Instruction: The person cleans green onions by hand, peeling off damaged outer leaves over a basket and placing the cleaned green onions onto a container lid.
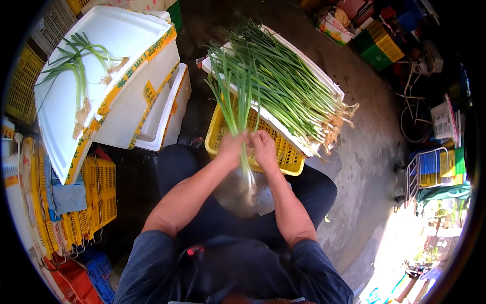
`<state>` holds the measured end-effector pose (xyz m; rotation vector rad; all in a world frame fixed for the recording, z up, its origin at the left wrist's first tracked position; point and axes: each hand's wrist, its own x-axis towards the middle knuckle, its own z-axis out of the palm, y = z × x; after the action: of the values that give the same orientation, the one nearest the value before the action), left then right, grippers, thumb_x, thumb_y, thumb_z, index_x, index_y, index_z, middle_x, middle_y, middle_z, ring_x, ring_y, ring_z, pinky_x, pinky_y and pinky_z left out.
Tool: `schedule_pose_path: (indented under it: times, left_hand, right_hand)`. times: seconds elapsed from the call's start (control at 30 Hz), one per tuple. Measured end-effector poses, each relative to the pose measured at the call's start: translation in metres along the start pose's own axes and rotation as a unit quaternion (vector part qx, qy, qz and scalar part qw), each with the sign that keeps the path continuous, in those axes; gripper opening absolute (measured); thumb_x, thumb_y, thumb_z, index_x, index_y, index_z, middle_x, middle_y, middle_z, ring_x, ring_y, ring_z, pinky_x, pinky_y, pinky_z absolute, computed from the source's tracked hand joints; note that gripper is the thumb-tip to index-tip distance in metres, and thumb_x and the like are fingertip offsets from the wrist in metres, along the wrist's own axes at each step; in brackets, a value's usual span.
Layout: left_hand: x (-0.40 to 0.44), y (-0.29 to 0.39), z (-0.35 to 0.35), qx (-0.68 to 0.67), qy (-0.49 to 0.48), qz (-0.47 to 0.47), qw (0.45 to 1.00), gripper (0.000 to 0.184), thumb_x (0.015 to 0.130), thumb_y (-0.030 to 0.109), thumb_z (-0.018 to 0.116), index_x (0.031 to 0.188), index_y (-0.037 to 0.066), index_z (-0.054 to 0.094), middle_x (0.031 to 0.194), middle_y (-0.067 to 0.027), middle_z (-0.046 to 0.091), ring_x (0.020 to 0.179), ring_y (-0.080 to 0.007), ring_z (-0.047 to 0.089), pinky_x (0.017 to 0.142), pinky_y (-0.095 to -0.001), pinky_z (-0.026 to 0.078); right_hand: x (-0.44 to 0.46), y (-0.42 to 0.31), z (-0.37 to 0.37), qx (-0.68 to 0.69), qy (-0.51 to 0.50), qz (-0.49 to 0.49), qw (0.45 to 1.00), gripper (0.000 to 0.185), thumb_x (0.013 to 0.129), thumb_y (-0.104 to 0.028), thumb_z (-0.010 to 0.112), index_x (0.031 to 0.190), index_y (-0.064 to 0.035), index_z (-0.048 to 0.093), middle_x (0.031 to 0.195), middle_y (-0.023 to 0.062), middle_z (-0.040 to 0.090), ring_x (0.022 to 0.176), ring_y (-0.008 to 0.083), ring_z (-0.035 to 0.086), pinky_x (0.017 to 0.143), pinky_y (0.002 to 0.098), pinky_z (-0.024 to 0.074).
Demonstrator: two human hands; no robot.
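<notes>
My left hand is wrapped round a small bunch of scallions, held upright in front of me. Their green leaves fan out above the fist and their pale, rooty ends hang below it, slightly blurred. Close beside it, my right hand has its fingertips pinched together at a thin green scallion leaf. Beyond both hands, a large pile of scallions lies on a white foam tray, roots toward the right. Under the tray's near side sits a yellow plastic basket, partly hidden by the hands and leaves.
At the left, a few scallions rest on a white foam lid atop foam boxes. Yellow crates stand below them. A wheeled cart, a green-and-yellow crate and a bicycle are at the right.
</notes>
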<state>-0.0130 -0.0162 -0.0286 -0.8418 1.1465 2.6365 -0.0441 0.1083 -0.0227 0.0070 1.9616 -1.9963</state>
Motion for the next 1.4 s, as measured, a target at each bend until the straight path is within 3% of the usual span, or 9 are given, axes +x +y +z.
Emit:
schedule_pose_path:
  times: [0.17,0.23,0.37,0.5,0.6,0.7,0.87,1.07,1.4]
  left_hand:
    - [0.002,0.003,-0.005,-0.014,0.01,-0.009,1.0,0.015,0.099,0.019,0.062,0.097,0.006,0.056,0.077,-0.0056,0.056,0.058,-0.0187,0.055,0.053,-0.0346,0.048]
    - [-0.001,0.004,-0.006,-0.002,0.021,-0.008,1.0,0.015,0.099,0.019,0.062,0.098,0.006,0.055,0.077,-0.0056,0.056,0.058,-0.0185,0.055,0.052,-0.0348,0.048]
    - [-0.004,0.001,-0.002,0.005,0.023,0.006,1.0,0.014,0.099,0.018,0.061,0.099,0.006,0.055,0.077,-0.0053,0.056,0.059,-0.0182,0.055,0.052,-0.0348,0.048]
    - [-0.012,-0.001,0.001,0.023,-0.003,0.023,0.999,0.011,0.099,0.017,0.061,0.1,0.007,0.055,0.078,-0.0046,0.056,0.06,-0.0176,0.055,0.053,-0.0334,0.048]
    - [-0.033,-0.005,0.004,-0.012,-0.009,0.018,1.0,0.01,0.099,0.016,0.059,0.1,0.007,0.055,0.077,-0.0043,0.056,0.061,-0.0172,0.054,0.054,-0.0325,0.048]
    - [-0.062,-0.011,0.008,0.014,-0.006,-0.005,1.0,0.008,0.1,0.014,0.057,0.1,0.006,0.055,0.075,-0.0043,0.055,0.062,-0.017,0.054,0.054,-0.0323,0.047]
    - [-0.094,-0.036,0.005,0.023,-0.036,-0.031,0.999,0.01,0.1,0.012,0.056,0.106,0.005,0.053,0.076,-0.0064,0.056,0.055,-0.0173,0.054,0.051,-0.0331,0.047]
    - [-0.112,-0.021,0.004,0.072,-0.024,-0.022,0.997,0.016,0.099,0.016,0.059,0.108,0.004,0.053,0.078,-0.006,0.057,0.059,-0.0168,0.057,0.051,-0.0307,0.049]
    - [-0.119,-0.019,-0.017,0.07,-0.064,-0.005,0.996,0.01,0.1,0.015,0.059,0.104,0.006,0.054,0.076,-0.0053,0.058,0.059,-0.0169,0.058,0.052,-0.032,0.05]
  right_hand:
    - [0.007,0.032,-0.04,-0.058,0.095,-0.083,0.99,0.02,0.1,-0.02,0.056,0.091,-0.0025,0.06,0.076,0.0033,0.062,0.066,0.0101,0.057,0.059,0.028,0.0486]
    - [-0.01,0.013,-0.061,-0.231,0.074,-0.117,0.963,0.02,0.098,-0.02,0.058,0.089,-0.0022,0.061,0.076,0.0083,0.064,0.066,0.0164,0.061,0.06,0.0325,0.0504]
    - [-0.024,0.018,-0.109,-0.612,-0.083,-0.218,0.756,0.019,0.092,-0.019,0.058,0.087,-0.0021,0.064,0.078,0.018,0.067,0.071,0.0331,0.067,0.063,0.0443,0.0528]
    - [-0.017,0.042,-0.137,-0.759,-0.175,-0.065,0.624,0.019,0.089,-0.02,0.057,0.089,-0.0031,0.066,0.084,0.0205,0.069,0.08,0.0393,0.069,0.069,0.0476,0.0551]
    - [-0.008,0.048,-0.134,-0.738,-0.052,-0.076,0.668,0.021,0.088,-0.02,0.057,0.094,-0.0018,0.066,0.09,0.0221,0.07,0.082,0.0398,0.069,0.07,0.0476,0.0558]
    - [-0.009,0.034,-0.117,-0.659,-0.051,-0.146,0.736,0.03,0.093,-0.022,0.054,0.106,0.0013,0.067,0.093,0.0226,0.071,0.081,0.0348,0.071,0.07,0.0451,0.0559]
    - [0.003,-0.006,-0.063,-0.119,-0.101,0.135,0.978,0.043,0.104,-0.031,0.045,0.128,0.0018,0.058,0.111,0.02,0.069,0.095,0.0271,0.068,0.086,0.0409,0.0521]
    - [0.023,-0.062,-0.009,0.204,-0.135,0.18,0.953,0.043,0.105,-0.032,0.047,0.133,0.0008,0.051,0.124,0.0175,0.059,0.105,0.0283,0.06,0.093,0.043,0.0498]
    - [0.086,-0.114,-0.055,0.357,-0.078,0.032,0.93,0.018,0.104,-0.017,0.049,0.115,-0.0035,0.055,0.083,0.0071,0.058,0.072,0.022,0.058,0.086,0.0507,0.0553]
